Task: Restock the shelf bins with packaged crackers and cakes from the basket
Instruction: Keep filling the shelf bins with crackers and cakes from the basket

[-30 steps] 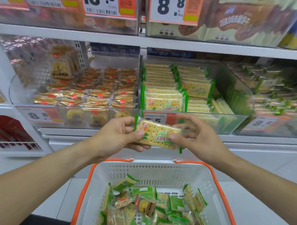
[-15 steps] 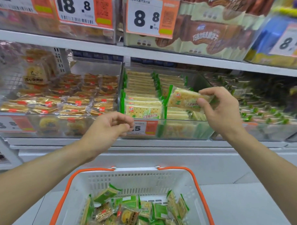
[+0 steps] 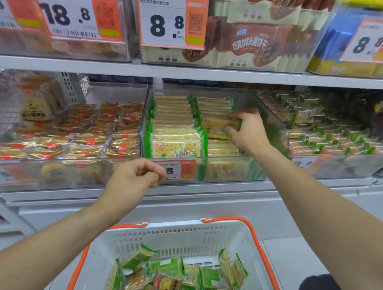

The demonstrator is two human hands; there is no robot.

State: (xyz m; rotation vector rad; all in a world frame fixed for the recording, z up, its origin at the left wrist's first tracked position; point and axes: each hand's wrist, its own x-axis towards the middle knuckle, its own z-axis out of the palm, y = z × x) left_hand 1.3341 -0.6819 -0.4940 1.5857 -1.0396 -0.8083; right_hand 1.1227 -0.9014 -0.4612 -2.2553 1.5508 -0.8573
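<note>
Green-edged cracker pack [image 3: 217, 128] pinched in right hand [image 3: 246, 130], thumb under and fingers curled over the top, held inside the clear middle bin [image 3: 272, 117] on top of the right-hand row of matching packs. Pack's right end covered by the hand; print on it blurred, unreadable. Left hand [image 3: 132, 182] hovering in front of the bin's price label [image 3: 174, 170], fingers loosely curled, nothing in it, first digit of the label hidden behind the knuckles. Left-hand row in the bin standing tight, right-hand row lower, open room behind and to the right of the held pack up to the bin wall. Cake bin [image 3: 66, 168] just beside on the left, contents hazy through plastic. White basket [image 3: 183, 235] with orange rim below, between both forearms, front cut off by the frame edge, mixed packets [image 3: 179, 276] heaped in it, some too crumpled to tell apart.
</note>
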